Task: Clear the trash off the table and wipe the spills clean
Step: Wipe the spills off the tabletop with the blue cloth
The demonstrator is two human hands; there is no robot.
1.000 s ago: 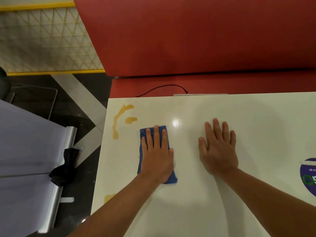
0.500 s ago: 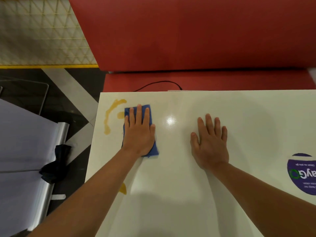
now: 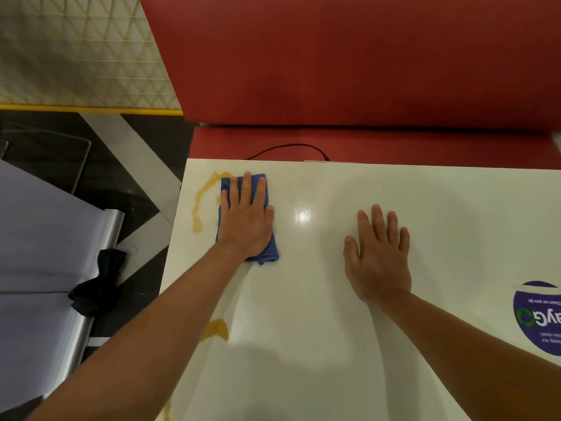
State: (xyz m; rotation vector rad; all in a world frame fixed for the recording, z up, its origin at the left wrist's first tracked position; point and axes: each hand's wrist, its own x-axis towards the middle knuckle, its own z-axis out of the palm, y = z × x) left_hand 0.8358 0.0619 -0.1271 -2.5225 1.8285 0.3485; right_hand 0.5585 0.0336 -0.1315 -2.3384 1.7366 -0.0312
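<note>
The left hand [image 3: 247,221] lies flat, fingers straight, pressing a folded blue cloth [image 3: 263,250] onto the tabletop [image 3: 334,299]; the right hand [image 3: 379,253] rests open beside it, holding nothing. A yellow spill [image 3: 198,205] curves just left of the cloth, another spot [image 3: 217,329] sits by the left forearm. The cloth looks soft, light and likely to bunch, so a broad palm press across its middle should steer it best on the glossy surface.

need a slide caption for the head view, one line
Left hand presses a blue cloth onto a yellow spill at the white table's far-left corner; right hand rests flat.
</note>
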